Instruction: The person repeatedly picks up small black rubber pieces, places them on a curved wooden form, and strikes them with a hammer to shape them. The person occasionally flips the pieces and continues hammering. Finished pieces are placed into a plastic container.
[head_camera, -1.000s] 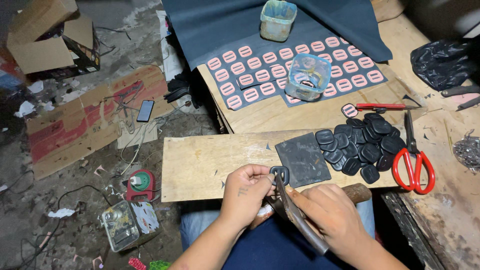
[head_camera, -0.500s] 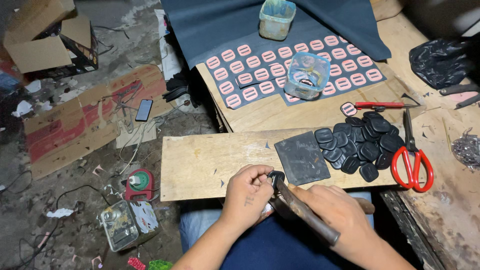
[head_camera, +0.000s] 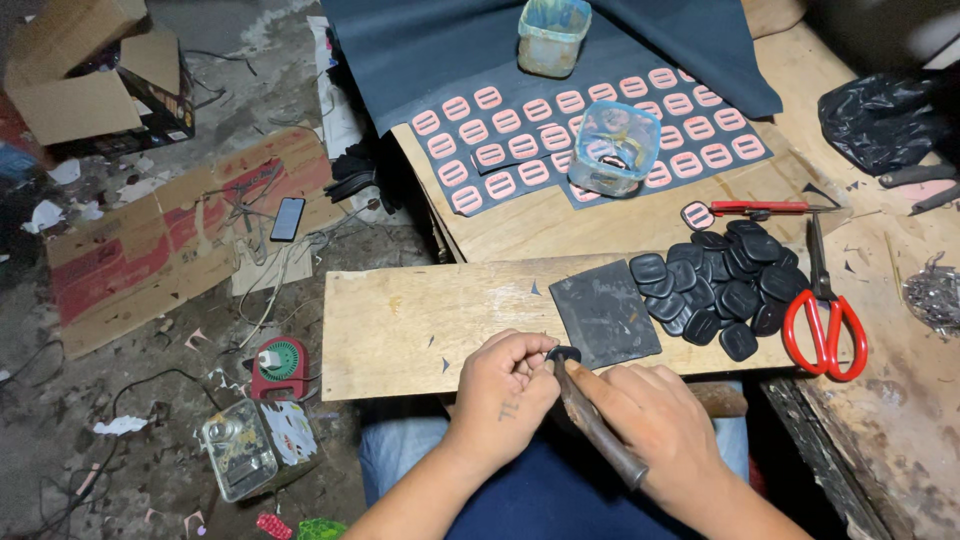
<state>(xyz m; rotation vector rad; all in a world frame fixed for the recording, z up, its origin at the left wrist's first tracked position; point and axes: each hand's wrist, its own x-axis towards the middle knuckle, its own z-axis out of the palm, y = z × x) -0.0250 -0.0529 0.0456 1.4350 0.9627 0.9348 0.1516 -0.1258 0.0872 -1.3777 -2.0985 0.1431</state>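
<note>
The left hand (head_camera: 505, 385) pinches a small dark piece (head_camera: 563, 355) in its fingers, right at the near edge of the wooden counter (head_camera: 420, 320). The right hand (head_camera: 655, 420) is wrapped tight around a long dark tool (head_camera: 597, 425). The tool slants up and left, and its tip touches the piece, just right of the left hand's fingertips.

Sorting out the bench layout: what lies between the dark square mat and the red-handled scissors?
In the head view, a heap of small black rounded pieces lies between the dark square mat and the red-handled scissors.
</note>
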